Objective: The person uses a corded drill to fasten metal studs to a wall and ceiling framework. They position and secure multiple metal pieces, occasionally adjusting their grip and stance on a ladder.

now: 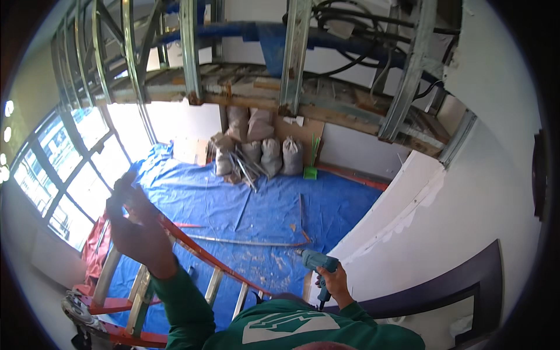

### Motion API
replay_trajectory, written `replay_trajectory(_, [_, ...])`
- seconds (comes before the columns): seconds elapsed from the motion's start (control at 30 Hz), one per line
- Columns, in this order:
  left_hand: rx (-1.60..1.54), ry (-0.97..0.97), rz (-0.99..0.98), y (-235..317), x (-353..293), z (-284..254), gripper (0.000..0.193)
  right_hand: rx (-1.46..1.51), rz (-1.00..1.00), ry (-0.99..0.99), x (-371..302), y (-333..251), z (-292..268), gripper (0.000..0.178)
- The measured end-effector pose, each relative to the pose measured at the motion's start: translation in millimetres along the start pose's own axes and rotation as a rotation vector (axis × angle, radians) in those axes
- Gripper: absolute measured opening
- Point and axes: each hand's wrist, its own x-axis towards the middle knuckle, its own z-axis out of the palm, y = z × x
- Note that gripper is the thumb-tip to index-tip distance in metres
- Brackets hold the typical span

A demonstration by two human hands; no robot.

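Floor surface: blue tarpaulin (216, 198), creased, spread below and beyond the right hand (335, 284). Observed on it, well beyond that hand: grouped tied sacks (271, 157), with slender metal offcuts (246, 175) against their front. A green long-handled dustpan (310, 172) stands just right of the sacks. Nearer the hand, beyond it and to its left, a long narrow strip (245, 241) lies crosswise; pale debris (280, 262) is scattered between strip and hand.

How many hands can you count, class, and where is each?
2: the left hand, raised at the picture's left; the right hand, gripping the drill, right of centre, lower down.
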Motion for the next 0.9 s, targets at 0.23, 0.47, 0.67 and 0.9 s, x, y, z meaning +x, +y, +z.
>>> replay_trajectory(0.23, [0.276, -0.048, 0.038, -49.8, 43.4, 38.3, 0.061, -0.09, -0.11, -0.066, 11.3, -42.9, 11.5, 0.053])
replay_trajectory(0.47, [0.438, -0.082, -0.083, -83.9, 75.0, 55.2, 0.043, -0.078, -0.174, -0.068, -0.1, -49.9, 7.1, 0.053])
replay_trajectory(0.67, [0.717, -0.428, 0.146, -126.7, 71.3, 52.9, 0.017, -0.201, -0.105, -0.038, -24.7, -37.3, -4.8, 0.052])
replay_trajectory(0.9, [0.795, -0.383, 0.152, -126.5, 66.7, 58.6, 0.025, -0.335, -0.096, -0.054, -48.5, -45.2, -23.7, 0.06])
